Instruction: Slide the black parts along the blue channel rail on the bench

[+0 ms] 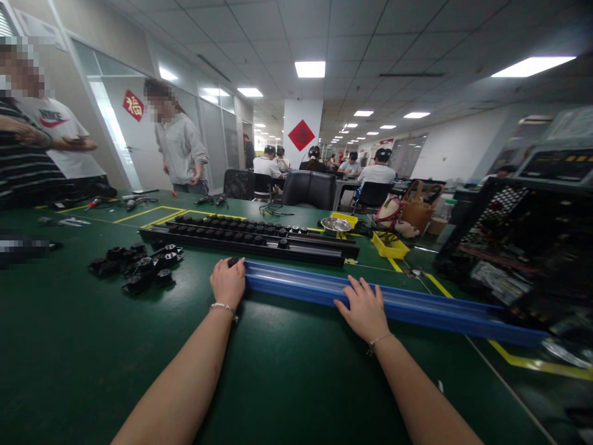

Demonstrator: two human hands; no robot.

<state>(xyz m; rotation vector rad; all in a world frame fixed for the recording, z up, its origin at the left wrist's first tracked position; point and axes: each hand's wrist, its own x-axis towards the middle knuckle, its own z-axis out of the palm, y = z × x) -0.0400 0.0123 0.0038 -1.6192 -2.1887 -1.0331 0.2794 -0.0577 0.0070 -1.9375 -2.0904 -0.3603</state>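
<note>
Beyond the far edge of the green worktop (287, 383) stand a black leather office chair (309, 187) and, to its left, a black chair (238, 185). Behind them a white column (303, 109) bears a red diamond-shaped hanging (301, 135). Past the worktop's far left corner, a door (141, 148) carries a similar red decoration (134, 105). Lit rectangular panels (310, 69) sit in the tiled ceiling (361, 31); a pale wall (456, 145) closes the right side.

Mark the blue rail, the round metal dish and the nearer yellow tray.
Blue rail (410, 306): head view, about midway along its length.
Round metal dish (335, 230): head view, front rim.
Nearer yellow tray (391, 253): head view, front wall.
</note>
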